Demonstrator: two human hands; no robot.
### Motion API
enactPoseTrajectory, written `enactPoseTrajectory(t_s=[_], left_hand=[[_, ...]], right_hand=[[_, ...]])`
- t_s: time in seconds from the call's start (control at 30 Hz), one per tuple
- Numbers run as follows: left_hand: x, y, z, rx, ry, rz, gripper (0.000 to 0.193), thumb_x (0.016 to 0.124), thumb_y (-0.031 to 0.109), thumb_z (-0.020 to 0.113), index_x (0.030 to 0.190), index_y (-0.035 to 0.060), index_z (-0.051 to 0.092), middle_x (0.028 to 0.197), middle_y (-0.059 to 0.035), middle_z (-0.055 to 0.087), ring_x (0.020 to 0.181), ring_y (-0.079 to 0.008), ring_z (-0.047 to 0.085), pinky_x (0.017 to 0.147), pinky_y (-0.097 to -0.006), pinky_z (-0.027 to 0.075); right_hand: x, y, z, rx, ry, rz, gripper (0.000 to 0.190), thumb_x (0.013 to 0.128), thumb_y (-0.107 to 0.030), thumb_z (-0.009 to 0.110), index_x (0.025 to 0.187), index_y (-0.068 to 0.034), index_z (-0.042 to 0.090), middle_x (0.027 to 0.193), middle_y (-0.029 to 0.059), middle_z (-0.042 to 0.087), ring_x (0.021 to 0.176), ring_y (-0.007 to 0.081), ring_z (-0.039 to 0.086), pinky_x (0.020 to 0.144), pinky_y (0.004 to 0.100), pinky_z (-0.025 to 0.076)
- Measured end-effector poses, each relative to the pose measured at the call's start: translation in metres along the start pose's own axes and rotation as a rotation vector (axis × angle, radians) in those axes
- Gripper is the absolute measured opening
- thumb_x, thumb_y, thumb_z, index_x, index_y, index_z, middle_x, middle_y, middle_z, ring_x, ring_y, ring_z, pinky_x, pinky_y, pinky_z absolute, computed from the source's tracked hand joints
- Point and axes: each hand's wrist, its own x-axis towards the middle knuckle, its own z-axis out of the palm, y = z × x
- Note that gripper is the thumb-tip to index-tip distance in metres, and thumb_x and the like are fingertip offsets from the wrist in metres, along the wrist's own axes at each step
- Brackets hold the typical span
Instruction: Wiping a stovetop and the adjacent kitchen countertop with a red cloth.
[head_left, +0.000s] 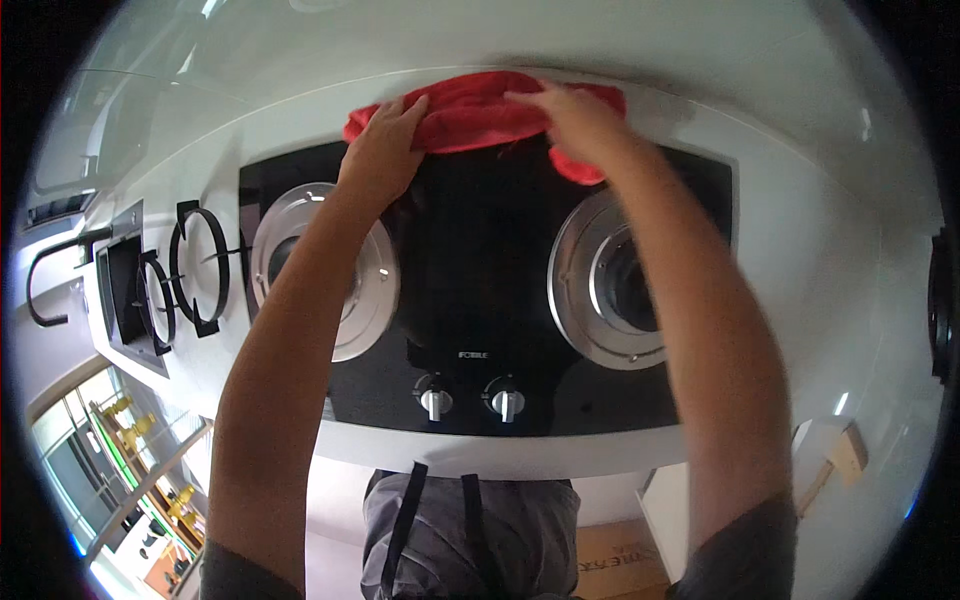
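Note:
A folded red cloth (480, 112) lies across the back edge of a black glass gas hob (472, 247) and the white counter behind it. My left hand (384, 150) grips the cloth near its left end, the thumb over the front fold. On the right part of the cloth rests my right hand (581, 124), slightly blurred, its thumb reaching left over the fabric. A loose red corner hangs forward below that hand. The left burner's round metal tray (371, 300) and the right burner's tray (574, 300) are partly hidden by my forearms.
Two silver control knobs, the left knob (435, 403) and the right knob (508, 403), sit at the hob's front. Black pan supports (199, 270) stand on the counter at left, near a sink (127, 289) with a black faucet (64, 251). A cardboard box (619, 555) is below.

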Motion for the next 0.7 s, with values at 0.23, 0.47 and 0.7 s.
enactPoseTrajectory(t_s=[0.23, 0.47, 0.7], left_hand=[[0.074, 0.102, 0.033, 0.201, 0.033, 0.057, 0.051, 0.084, 0.007, 0.06, 0.134, 0.0014, 0.047, 0.124, -0.028, 0.055, 0.123, -0.0391, 0.051, 0.103, -0.0422, 0.045], [0.084, 0.121, 0.023, 0.294, -0.013, 0.144, 0.046, 0.087, 0.016, 0.061, 0.131, 0.0092, 0.053, 0.106, -0.0185, 0.063, 0.102, -0.0316, 0.064, 0.083, -0.0402, 0.056], [0.085, 0.024, -0.008, 0.077, -0.069, 0.274, 0.054, 0.083, 0.016, 0.065, 0.135, 0.0258, 0.054, 0.106, -0.013, 0.07, 0.099, -0.031, 0.067, 0.089, -0.0442, 0.053]], right_hand=[[-0.032, 0.11, -0.046, 0.048, -0.067, -0.047, 0.063, 0.083, 0.001, 0.058, 0.139, -0.026, 0.051, 0.122, 0.0188, 0.063, 0.112, 0.0352, 0.061, 0.1, 0.0436, 0.047], [-0.066, 0.138, -0.041, 0.169, 0.116, -0.033, 0.057, 0.08, -0.003, 0.058, 0.136, -0.014, 0.053, 0.128, 0.0195, 0.059, 0.118, 0.0355, 0.056, 0.103, 0.0408, 0.044], [-0.014, 0.065, -0.037, -0.087, -0.029, 0.014, 0.038, 0.081, -0.012, 0.061, 0.119, -0.005, 0.064, 0.11, 0.0216, 0.065, 0.106, 0.0386, 0.061, 0.094, 0.0451, 0.048]])
